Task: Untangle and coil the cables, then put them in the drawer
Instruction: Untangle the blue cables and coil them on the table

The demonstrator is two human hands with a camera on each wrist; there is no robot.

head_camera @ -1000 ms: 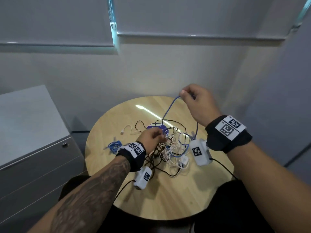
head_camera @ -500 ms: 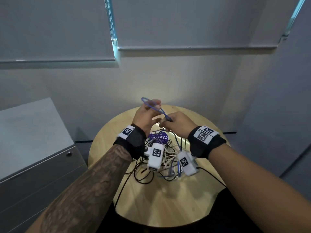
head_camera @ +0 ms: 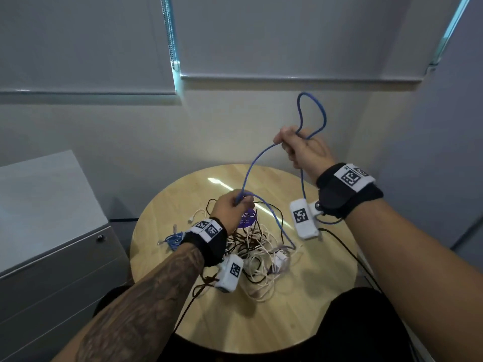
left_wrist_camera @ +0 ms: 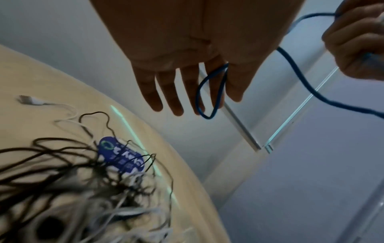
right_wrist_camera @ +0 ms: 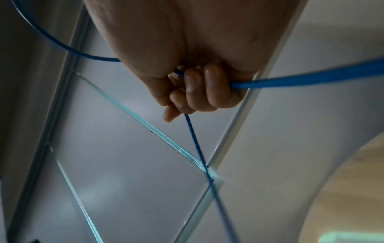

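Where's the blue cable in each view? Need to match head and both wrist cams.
Head: blue cable runs from the raised right hand, loop above it, down to the left hand.
Left wrist: upper right, small loop by the fingers.
Right wrist: crosses the frame through the fist.
Shared landmark: the round wooden table, lower left in left wrist, lower right in right wrist.

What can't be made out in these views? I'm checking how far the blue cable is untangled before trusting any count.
- Blue cable: in the head view its lower run vanishes into the pile, so its freedom cannot be judged.
- Left hand: the wrist view shows a loop by straight fingers; the grip is unclear.
- Right hand: the cable's end inside the fist is hidden.
- Pile, left wrist view: blurred, uncountable.
- Cabinet: cut off left.
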